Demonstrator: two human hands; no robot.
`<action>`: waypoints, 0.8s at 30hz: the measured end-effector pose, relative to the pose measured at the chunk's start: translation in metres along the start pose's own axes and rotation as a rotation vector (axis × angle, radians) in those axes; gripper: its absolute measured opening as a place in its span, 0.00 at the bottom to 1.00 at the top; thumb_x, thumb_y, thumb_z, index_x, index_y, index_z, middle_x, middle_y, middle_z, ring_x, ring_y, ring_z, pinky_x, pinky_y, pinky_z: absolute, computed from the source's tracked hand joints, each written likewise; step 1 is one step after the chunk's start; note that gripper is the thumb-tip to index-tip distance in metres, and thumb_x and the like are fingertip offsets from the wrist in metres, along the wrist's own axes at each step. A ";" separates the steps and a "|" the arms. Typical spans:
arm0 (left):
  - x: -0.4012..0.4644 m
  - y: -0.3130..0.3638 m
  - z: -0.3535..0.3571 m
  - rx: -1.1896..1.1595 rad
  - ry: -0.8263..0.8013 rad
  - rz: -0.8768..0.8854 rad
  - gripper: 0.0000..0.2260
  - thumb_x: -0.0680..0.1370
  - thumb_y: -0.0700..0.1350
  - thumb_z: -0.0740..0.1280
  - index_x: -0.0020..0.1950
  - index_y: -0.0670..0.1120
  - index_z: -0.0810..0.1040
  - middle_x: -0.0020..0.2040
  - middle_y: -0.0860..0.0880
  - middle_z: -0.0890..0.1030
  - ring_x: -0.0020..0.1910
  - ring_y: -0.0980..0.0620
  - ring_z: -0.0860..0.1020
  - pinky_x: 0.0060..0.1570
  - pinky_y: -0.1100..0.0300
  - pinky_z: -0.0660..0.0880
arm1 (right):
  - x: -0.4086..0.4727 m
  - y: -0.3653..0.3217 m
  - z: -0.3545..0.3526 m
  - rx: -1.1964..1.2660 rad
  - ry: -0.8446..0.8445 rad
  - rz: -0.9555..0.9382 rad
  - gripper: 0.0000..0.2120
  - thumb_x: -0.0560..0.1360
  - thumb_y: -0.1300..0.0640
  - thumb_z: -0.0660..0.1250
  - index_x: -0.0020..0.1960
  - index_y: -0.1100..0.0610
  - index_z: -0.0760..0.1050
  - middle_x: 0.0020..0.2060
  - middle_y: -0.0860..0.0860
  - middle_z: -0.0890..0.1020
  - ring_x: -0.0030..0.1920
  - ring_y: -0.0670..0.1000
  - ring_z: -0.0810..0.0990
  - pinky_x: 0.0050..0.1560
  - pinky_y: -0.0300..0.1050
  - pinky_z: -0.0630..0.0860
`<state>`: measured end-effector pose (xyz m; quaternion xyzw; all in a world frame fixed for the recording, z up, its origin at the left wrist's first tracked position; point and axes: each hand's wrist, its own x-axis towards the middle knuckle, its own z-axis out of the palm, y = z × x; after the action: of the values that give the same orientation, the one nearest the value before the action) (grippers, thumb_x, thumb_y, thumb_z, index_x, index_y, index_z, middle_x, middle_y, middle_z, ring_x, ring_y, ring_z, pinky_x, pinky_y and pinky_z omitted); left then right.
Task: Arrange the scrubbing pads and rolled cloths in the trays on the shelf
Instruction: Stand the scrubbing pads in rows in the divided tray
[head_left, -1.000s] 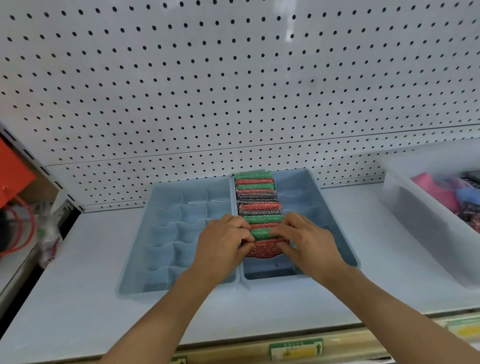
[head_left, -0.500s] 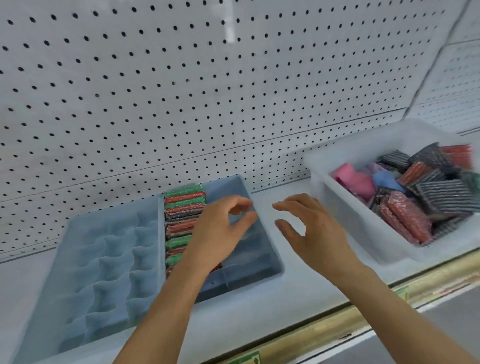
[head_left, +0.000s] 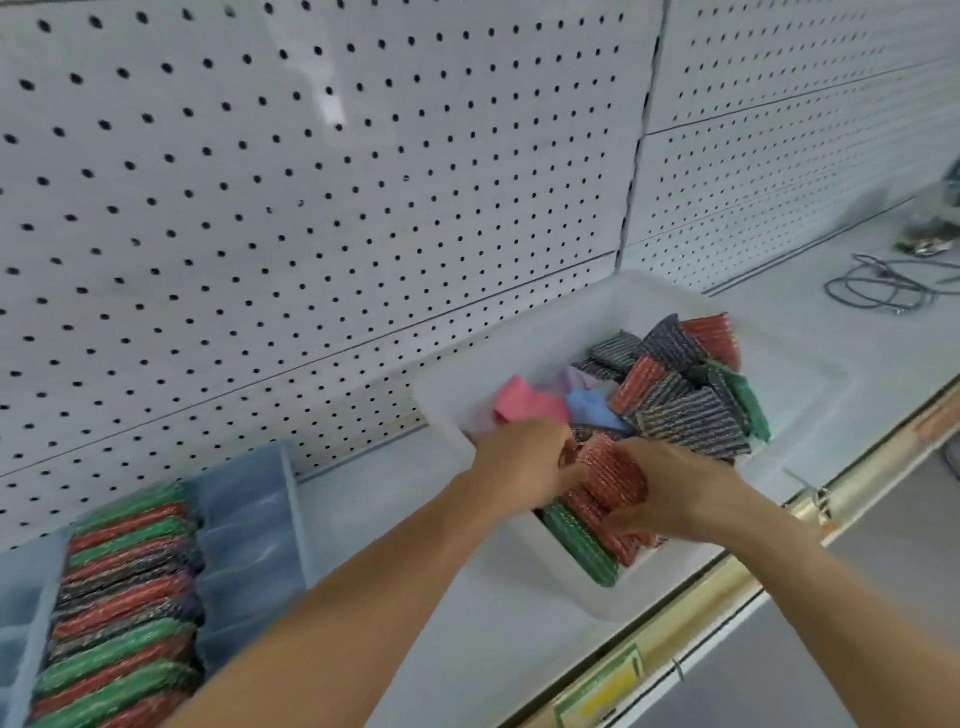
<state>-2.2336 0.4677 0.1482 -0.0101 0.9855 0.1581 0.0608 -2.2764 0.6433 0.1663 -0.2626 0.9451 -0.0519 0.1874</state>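
**Both hands in the supply bin**

The left hand (head_left: 524, 457) and right hand (head_left: 675, 493) curl their fingers around a red scrubbing pad (head_left: 610, 470) inside the white bin (head_left: 810, 395) on the shelf (head_left: 467, 613); sorted pads (head_left: 124, 597) fill the blue tray (head_left: 249, 519) at left.

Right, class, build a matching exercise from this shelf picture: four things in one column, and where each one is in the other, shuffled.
Things:
1. pink cloth
2. row of pads
3. grey cable
4. both hands

Places:
A. far right of the shelf
B. blue tray, lower left
C. on red pads at the bin's near end
D. white bin, beside a blue cloth

Pairs: 1-D, 2-B, 3-A, 4-C
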 end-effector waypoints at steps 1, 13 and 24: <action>0.007 0.002 0.003 0.053 -0.032 0.002 0.15 0.78 0.58 0.64 0.54 0.47 0.77 0.45 0.49 0.82 0.43 0.49 0.81 0.38 0.57 0.74 | 0.006 0.002 0.002 -0.044 -0.029 -0.005 0.35 0.64 0.36 0.72 0.65 0.47 0.65 0.57 0.46 0.76 0.55 0.51 0.77 0.53 0.49 0.75; 0.015 0.026 0.002 -0.596 -0.094 -0.179 0.11 0.71 0.38 0.72 0.52 0.43 0.80 0.46 0.46 0.83 0.45 0.48 0.82 0.50 0.52 0.79 | 0.022 0.014 -0.004 0.074 0.232 -0.033 0.09 0.78 0.55 0.57 0.54 0.54 0.59 0.36 0.50 0.75 0.34 0.53 0.77 0.34 0.47 0.73; -0.112 -0.018 -0.066 -1.046 0.455 -0.188 0.14 0.74 0.37 0.68 0.55 0.51 0.82 0.43 0.49 0.83 0.39 0.56 0.80 0.40 0.63 0.79 | -0.047 -0.082 -0.022 0.704 0.723 -0.210 0.09 0.78 0.55 0.65 0.53 0.56 0.67 0.39 0.47 0.77 0.37 0.45 0.79 0.32 0.40 0.72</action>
<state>-2.1291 0.4298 0.2181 -0.1602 0.7595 0.6120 -0.1518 -2.2081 0.5977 0.2180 -0.2423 0.8433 -0.4729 -0.0807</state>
